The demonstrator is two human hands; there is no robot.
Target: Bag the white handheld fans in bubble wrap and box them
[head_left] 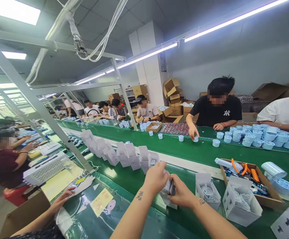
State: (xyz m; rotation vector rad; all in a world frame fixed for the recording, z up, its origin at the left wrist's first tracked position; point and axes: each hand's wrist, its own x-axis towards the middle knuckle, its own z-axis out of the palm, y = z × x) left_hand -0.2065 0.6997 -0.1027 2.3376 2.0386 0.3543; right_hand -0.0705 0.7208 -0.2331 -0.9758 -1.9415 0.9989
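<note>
Above the green bench, both hands meet at one small white box (pixel 169 201), largely covered by my fingers. My left hand (pixel 154 178) is closed, its fingertips at the clear-wrapped item (pixel 165 189) in the box's mouth. On the box's right side, my right hand (pixel 181 193) grips the wall with the thumb near the top edge. Just behind my left hand stands an open white box (pixel 153 157) with something pale inside. To the right, two more open boxes hold bubble-wrapped items: a nearer white box (pixel 242 207) and a farther white box (pixel 207 196).
A row of upright white boxes (pixel 111 155) lines the left. A cardboard tray (pixel 268 201) with orange-handled tools sits right, near stacked light-blue round cases (pixel 259 135). Co-workers sit across the green belt (pixel 174 149). Another person's hand (pixel 62 196) is at left, below a metal post (pixel 60 132).
</note>
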